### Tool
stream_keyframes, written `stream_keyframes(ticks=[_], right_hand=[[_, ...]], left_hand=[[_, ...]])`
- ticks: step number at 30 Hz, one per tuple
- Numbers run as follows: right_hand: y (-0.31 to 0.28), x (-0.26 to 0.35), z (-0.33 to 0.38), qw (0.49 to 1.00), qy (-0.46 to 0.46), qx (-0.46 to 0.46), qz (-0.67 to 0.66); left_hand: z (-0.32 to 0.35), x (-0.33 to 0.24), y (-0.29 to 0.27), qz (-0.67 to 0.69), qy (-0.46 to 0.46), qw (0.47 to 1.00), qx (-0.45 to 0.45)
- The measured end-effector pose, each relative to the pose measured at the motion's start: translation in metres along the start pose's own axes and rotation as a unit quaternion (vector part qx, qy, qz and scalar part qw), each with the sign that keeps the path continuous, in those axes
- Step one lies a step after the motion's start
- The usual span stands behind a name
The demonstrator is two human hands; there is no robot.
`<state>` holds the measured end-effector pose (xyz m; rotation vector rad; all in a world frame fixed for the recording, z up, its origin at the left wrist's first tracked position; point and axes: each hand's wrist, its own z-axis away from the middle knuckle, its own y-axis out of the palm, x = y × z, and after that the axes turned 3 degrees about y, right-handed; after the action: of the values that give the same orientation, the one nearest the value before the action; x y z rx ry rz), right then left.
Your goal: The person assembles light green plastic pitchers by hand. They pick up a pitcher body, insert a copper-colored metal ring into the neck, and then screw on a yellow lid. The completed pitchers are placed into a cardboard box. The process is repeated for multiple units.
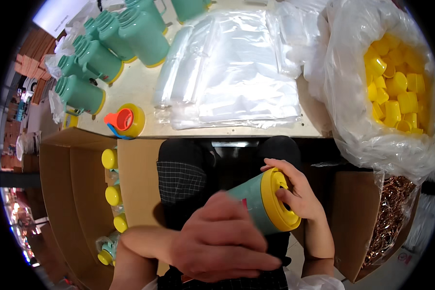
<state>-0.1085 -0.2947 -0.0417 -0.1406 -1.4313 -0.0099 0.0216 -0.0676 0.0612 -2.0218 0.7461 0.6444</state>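
Observation:
A teal flask (258, 200) with a broad yellow end (271, 203) is tilted above my lap, that end turned to the upper right. My right hand (302, 193) is closed around the yellow end, thumb over its dark opening and fingers along the far side. In front of the flask's lower left comes my left hand (222, 241), blurred by motion. Its fingers are bent and their tips are partly hidden, so what they hold, if anything, does not show. A small copper-coloured bit (186, 278) peeks out beneath that hand.
Several teal flasks (142, 38) stand at the table's far left. Clear plastic bags (249, 72) cover its middle, near a yellow-and-orange lid (133, 121). Yellow cups (396, 84) fill a bag at right, above a box of copper-coloured pieces (389, 217). A cardboard box (82, 179) holds yellow-capped flasks.

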Motion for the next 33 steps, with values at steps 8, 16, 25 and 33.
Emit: stream_keyframes(ticks=[8, 16, 25, 33], right_hand=[[-0.014, 0.007, -0.02, 1.0, -0.007, 0.004, 0.011], [-0.01, -0.029, -0.082, 0.95, 0.04, -0.29, -0.105], [-0.008, -0.042, -0.07, 0.963, -0.099, -0.245, -0.059], [-0.035, -0.109, -0.009, 0.689, -0.033, -0.46, -0.56]], left_hand=[[-0.075, 0.268, 0.078, -0.244, -0.268, 0.931, -0.057], [-0.085, 0.262, 0.068, 0.185, -0.391, 0.883, -0.183], [-0.034, 0.143, 0.087, 0.235, -0.314, 0.914, -0.101], [0.003, 0.132, 0.046, 0.1, -0.214, 0.972, -0.009]])
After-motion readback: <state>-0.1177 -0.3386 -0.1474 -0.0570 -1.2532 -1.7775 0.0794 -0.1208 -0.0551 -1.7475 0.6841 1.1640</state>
